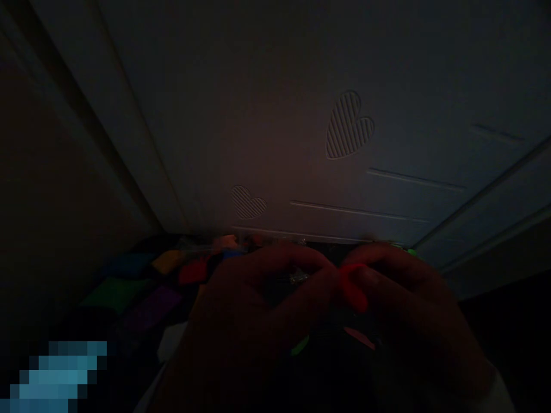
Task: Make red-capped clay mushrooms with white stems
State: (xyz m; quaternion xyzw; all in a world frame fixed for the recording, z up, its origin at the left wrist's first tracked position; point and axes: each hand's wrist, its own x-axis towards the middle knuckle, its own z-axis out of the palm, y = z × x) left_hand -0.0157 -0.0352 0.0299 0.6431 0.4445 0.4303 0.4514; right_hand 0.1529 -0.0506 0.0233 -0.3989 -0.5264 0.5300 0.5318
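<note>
Shows red on the lump (353,289); green, purple, blue and yellow over packets (114,292) near the left edge of the black surface (325,350); diagonal stripes inside hearts (348,129) on the grey panel (258,115).

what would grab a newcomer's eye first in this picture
The bright red lump stands out first, low and right of centre, pinched between the left hand and right hand. Next come the larger ridged heart on the panel above and the blocky blue patch at bottom left.
</note>
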